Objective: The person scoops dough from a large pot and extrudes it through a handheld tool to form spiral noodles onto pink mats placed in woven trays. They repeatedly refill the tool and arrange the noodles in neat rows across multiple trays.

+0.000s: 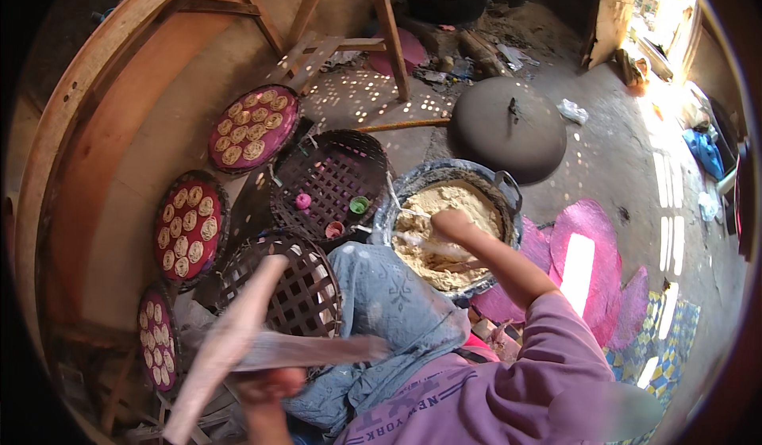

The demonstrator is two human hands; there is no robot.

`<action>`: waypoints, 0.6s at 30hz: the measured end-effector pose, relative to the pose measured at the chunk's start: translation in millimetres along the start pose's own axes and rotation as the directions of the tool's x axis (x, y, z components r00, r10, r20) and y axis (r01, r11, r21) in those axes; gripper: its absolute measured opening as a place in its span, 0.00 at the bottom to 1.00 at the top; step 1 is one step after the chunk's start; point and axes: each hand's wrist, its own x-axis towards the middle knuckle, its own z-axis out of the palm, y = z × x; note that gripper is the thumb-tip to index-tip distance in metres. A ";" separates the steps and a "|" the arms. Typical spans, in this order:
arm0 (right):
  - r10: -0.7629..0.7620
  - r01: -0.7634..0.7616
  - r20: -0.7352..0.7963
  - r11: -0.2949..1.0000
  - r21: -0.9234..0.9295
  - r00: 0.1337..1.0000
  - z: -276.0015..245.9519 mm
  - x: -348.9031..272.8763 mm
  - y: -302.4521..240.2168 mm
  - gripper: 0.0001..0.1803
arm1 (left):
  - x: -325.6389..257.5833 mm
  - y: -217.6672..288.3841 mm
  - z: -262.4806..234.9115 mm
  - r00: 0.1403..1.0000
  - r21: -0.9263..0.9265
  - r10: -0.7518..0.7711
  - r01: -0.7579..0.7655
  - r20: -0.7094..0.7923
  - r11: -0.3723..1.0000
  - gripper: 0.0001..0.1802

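While the right hand (451, 224) reached into the dough basin (508, 195), the left hand (270, 383) gripped a wooden press (238, 338).
Right fingers curled around a pale spatula (425, 244) in the dough (444, 207); left fingers closed on the blurred press, above a woven tray (305, 294).

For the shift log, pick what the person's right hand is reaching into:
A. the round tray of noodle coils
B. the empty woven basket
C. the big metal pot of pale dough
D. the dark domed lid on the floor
C: the right hand is over the pale dough inside the big metal pot, gripping a pale stick-like tool that lies in the dough.
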 end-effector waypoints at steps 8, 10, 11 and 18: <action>-0.233 0.309 -0.371 0.938 0.159 0.899 -44.7 153.2 -19.1 0.12 | -101.6 78.6 -46.9 0.844 -0.043 0.313 -0.366 -0.435 0.929 0.14; -0.374 0.439 -0.309 0.881 0.175 0.874 -11.2 166.6 -57.2 0.12 | -112.5 82.2 -38.4 0.786 -0.030 0.353 -0.425 -0.507 0.905 0.13; -0.440 0.476 -0.234 0.870 0.130 0.867 10.9 169.5 -76.7 0.13 | -120.6 83.3 -33.4 0.741 -0.043 0.347 -0.450 -0.575 0.892 0.14; -0.700 0.659 0.064 0.632 -0.407 0.711 83.9 204.7 -146.6 0.06 | -179.5 91.5 -47.3 0.627 0.101 0.386 -0.440 -0.677 0.892 0.09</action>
